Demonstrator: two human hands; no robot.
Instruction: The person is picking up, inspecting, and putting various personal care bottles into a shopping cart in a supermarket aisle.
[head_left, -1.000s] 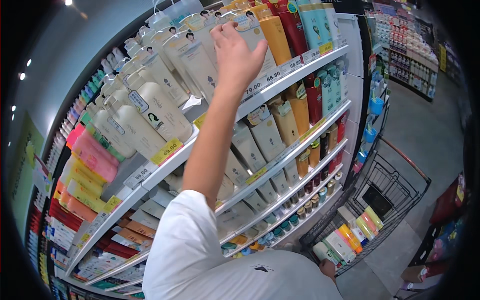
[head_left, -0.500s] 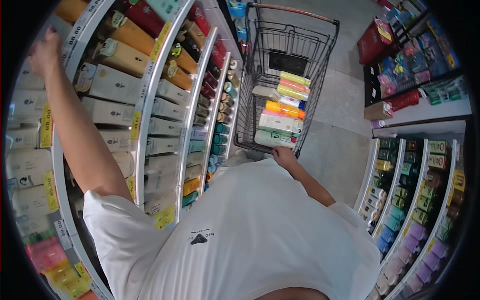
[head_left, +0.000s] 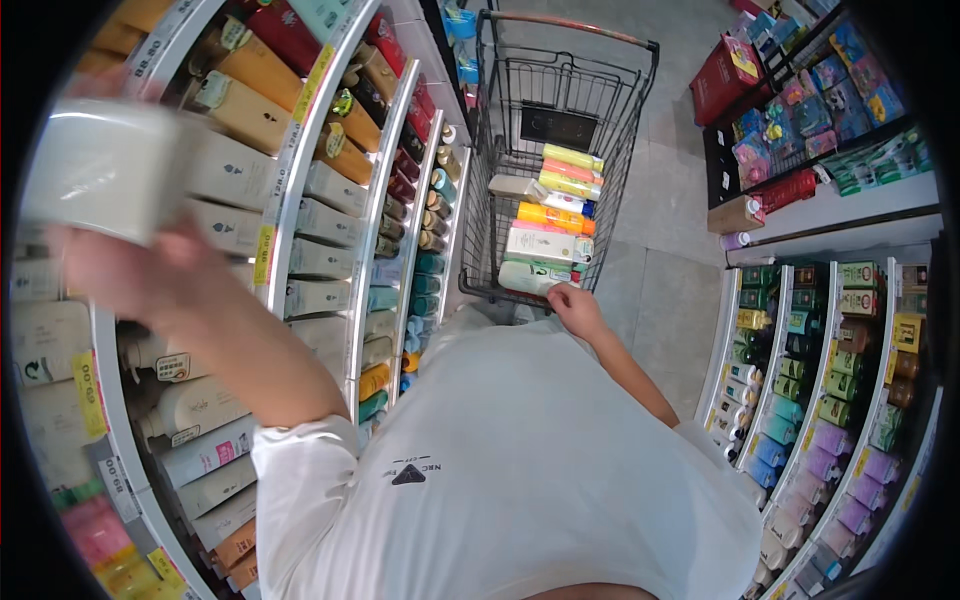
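My left hand (head_left: 150, 265), smeared by motion, is closed around a white package (head_left: 100, 165) with rounded edges, held in front of the left shelves. The blur hides whether it is a box or a bottle. My right hand (head_left: 578, 310) is closed at the near rim of a black wire shopping cart (head_left: 640, 110), with its fingers curled there. Inside the cart lie several bottles and packs, among them an orange bottle (head_left: 553, 217), a white box (head_left: 540, 244) and, nearest my hand, a pale green bottle (head_left: 530, 277).
Tiered shelves (head_left: 283, 170) of toiletry bottles and boxes rise close on my left. Across the grey tiled aisle (head_left: 640, 290), more shelves (head_left: 830, 340) of small bottles stand at right. A red box (head_left: 722, 80) and hanging packs (head_left: 830, 110) are at the far right.
My left hand has come back from the upper left shelf, toward me and lower, now holding the white package. My right hand stays at the cart's near rim.
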